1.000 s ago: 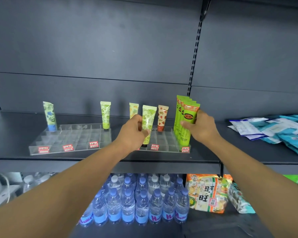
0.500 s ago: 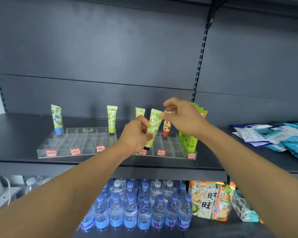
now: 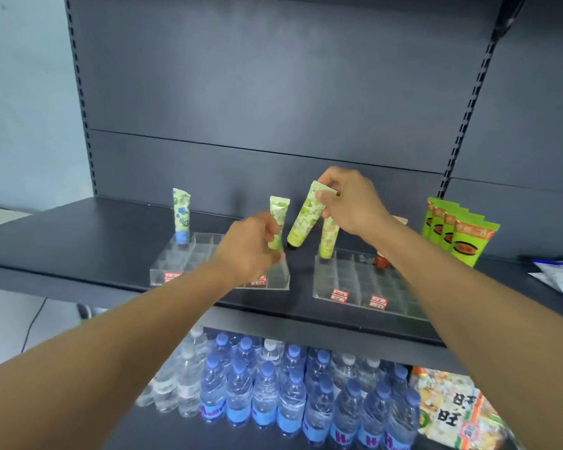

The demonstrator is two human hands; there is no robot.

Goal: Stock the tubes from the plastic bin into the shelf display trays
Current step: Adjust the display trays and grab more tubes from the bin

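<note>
My right hand [image 3: 348,203] pinches the crimped top of a green tube [image 3: 304,219], tilted above the gap between two clear trays [image 3: 364,287]. My left hand [image 3: 247,248] grips another tube [image 3: 278,222] standing in the left tray.

The shelf [image 3: 78,241] looks like matt dark painted metal. Both display trays [image 3: 355,280] are clear glossy plastic. The green tube [image 3: 306,219] has a smooth, printed, probably plastic skin; the water bottles [image 3: 264,394] are shiny clear plastic.
</note>
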